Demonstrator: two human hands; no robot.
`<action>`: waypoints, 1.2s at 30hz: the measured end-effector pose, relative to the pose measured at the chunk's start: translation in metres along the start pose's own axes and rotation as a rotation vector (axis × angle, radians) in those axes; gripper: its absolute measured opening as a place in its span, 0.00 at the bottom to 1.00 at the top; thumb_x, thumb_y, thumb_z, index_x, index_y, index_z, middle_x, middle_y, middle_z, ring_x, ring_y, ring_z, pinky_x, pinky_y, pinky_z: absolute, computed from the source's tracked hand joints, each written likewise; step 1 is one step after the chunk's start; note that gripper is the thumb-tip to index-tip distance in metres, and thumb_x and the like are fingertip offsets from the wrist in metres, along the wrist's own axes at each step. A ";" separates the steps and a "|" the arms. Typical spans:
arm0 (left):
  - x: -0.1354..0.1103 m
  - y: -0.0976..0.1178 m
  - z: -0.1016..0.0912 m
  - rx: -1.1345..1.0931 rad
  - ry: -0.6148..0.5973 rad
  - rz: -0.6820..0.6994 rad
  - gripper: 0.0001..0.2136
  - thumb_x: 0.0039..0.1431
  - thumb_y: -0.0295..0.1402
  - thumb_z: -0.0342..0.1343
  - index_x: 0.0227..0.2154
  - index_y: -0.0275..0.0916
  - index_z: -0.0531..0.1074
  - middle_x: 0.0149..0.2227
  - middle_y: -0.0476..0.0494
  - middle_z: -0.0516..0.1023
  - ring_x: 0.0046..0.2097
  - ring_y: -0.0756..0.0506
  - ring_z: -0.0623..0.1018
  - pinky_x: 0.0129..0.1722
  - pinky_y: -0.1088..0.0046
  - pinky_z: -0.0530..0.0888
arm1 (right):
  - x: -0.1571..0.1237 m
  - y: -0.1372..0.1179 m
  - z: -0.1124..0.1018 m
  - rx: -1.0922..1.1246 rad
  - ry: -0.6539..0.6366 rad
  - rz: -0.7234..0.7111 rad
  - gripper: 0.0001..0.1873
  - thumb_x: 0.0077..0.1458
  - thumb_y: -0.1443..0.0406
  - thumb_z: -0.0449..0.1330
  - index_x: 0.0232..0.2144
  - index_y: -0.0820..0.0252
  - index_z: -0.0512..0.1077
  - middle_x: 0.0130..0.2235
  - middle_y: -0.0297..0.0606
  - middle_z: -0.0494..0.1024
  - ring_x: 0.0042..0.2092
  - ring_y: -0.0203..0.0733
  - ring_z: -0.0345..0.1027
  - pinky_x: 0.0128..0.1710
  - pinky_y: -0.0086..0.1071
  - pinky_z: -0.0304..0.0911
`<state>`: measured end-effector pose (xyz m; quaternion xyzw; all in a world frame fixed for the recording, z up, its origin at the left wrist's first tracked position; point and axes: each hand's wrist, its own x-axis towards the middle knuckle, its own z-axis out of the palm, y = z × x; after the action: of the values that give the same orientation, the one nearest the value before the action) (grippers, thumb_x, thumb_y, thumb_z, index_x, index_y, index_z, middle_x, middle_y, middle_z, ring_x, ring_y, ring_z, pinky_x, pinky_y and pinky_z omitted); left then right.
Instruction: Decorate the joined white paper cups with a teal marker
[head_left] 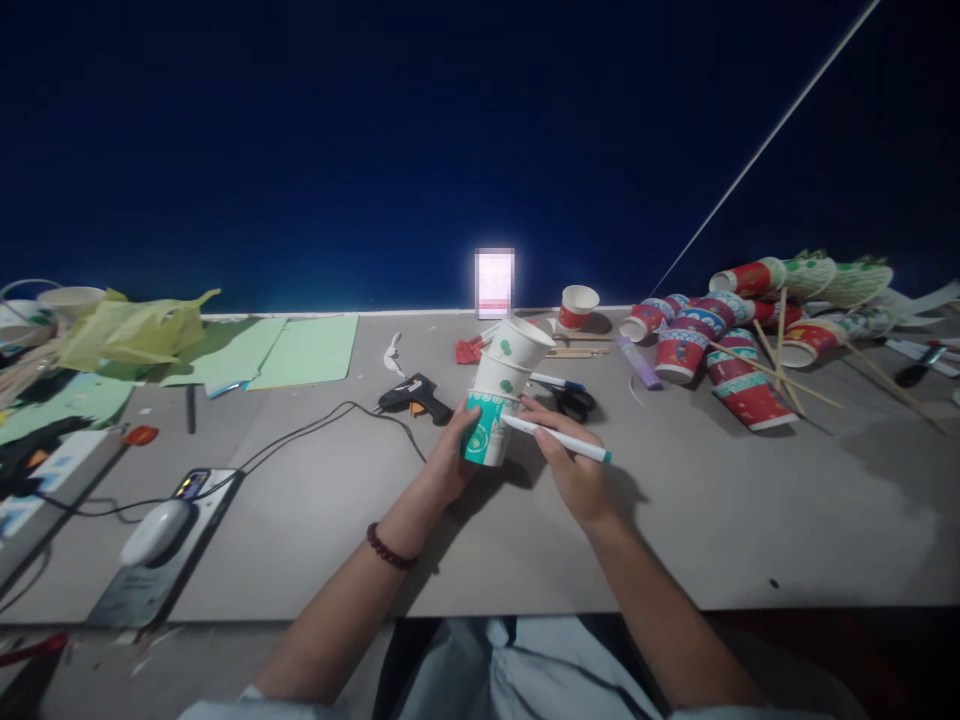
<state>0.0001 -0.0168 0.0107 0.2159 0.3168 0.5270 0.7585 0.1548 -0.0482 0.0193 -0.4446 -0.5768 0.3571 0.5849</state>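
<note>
Tilted above the table, a stack of paper cups (491, 390) is gripped by my left hand (452, 455). The lowest cup is partly coloured green; the upper ones are white with green prints. My right hand (576, 470) holds a white marker pen (566, 438) with a green end, its tip at the side of the lowest cup. Fingers of the right hand also reach the stack behind the pen. Behind my hands lie a black glue gun (420, 398) and black-handled scissors (570, 400).
Stacks of red and patterned paper cups (682, 350) with wooden sticks (780, 370) lie at right. A small red cup (577, 307) stands at the back. Green paper (307, 350), a yellow bag (139, 330), a power strip (56, 490) and a phone (161, 560) are at left; a cable crosses there.
</note>
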 end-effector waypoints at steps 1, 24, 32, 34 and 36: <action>0.000 0.000 0.000 -0.005 0.000 0.000 0.12 0.50 0.35 0.64 0.37 0.39 0.74 0.32 0.48 0.80 0.35 0.45 0.79 0.38 0.71 0.74 | 0.000 0.000 0.000 0.004 -0.013 0.000 0.10 0.58 0.63 0.58 0.38 0.52 0.80 0.49 0.38 0.81 0.55 0.49 0.72 0.58 0.44 0.65; -0.001 0.000 0.000 0.005 0.026 -0.002 0.16 0.51 0.33 0.63 0.44 0.41 0.73 0.36 0.47 0.81 0.39 0.44 0.80 0.40 0.71 0.75 | 0.000 0.000 0.001 -0.002 0.028 0.016 0.11 0.59 0.61 0.58 0.40 0.52 0.79 0.49 0.38 0.81 0.54 0.49 0.73 0.57 0.44 0.66; -0.001 0.001 0.001 -0.027 0.029 0.006 0.18 0.53 0.31 0.62 0.48 0.41 0.72 0.40 0.47 0.81 0.41 0.44 0.80 0.40 0.72 0.74 | 0.000 0.001 0.002 0.001 0.013 0.011 0.11 0.58 0.61 0.58 0.40 0.52 0.79 0.49 0.37 0.81 0.55 0.49 0.73 0.57 0.44 0.66; -0.002 0.001 0.002 -0.019 0.022 0.008 0.17 0.53 0.31 0.62 0.47 0.42 0.73 0.40 0.47 0.81 0.41 0.44 0.80 0.40 0.72 0.74 | 0.000 0.001 0.001 0.001 0.014 0.011 0.11 0.59 0.61 0.58 0.40 0.52 0.79 0.49 0.37 0.81 0.55 0.49 0.72 0.57 0.44 0.65; -0.002 0.002 0.002 -0.014 0.020 0.006 0.15 0.53 0.32 0.62 0.45 0.41 0.73 0.38 0.47 0.81 0.39 0.45 0.80 0.39 0.72 0.74 | 0.000 0.001 0.001 -0.002 0.021 0.012 0.11 0.59 0.61 0.58 0.40 0.52 0.79 0.49 0.37 0.81 0.54 0.48 0.73 0.57 0.43 0.66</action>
<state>0.0001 -0.0178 0.0139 0.2063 0.3199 0.5334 0.7554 0.1539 -0.0475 0.0180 -0.4524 -0.5685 0.3553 0.5882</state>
